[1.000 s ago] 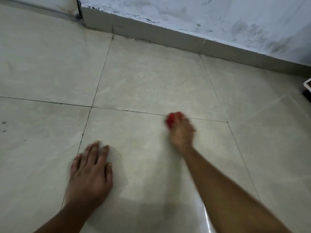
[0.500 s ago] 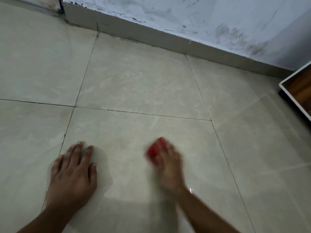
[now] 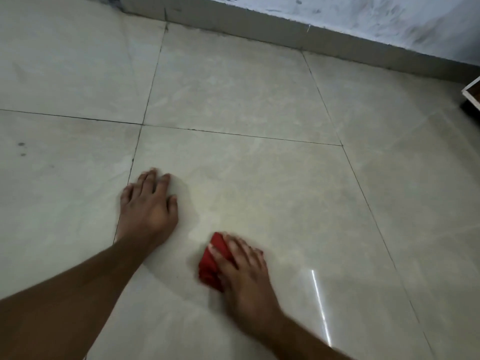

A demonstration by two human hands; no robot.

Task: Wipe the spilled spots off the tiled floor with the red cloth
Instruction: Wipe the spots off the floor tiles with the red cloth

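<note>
right hand (image 3: 241, 276), fingers straight, presses red cloth (image 3: 211, 263) on tiled floor (image 3: 259, 178); left hand (image 3: 149, 206) flat, fingers together; dark spots (image 3: 22, 149) far left.

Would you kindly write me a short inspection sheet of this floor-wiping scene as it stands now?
Surface: tiled floor, pale glossy tiles, dark grout lines.
Job's things: red cloth, bunched, on the floor under the right hand; dark spots on the far-left tile, apart from the cloth.
Clutter: nothing seen.
Grippers: right hand presses the cloth, fingers straight; left hand rests flat on the floor.
Cables: nothing seen.
Surroundings: scuffed white wall above a grey skirting; wooden furniture corner at right edge.
</note>
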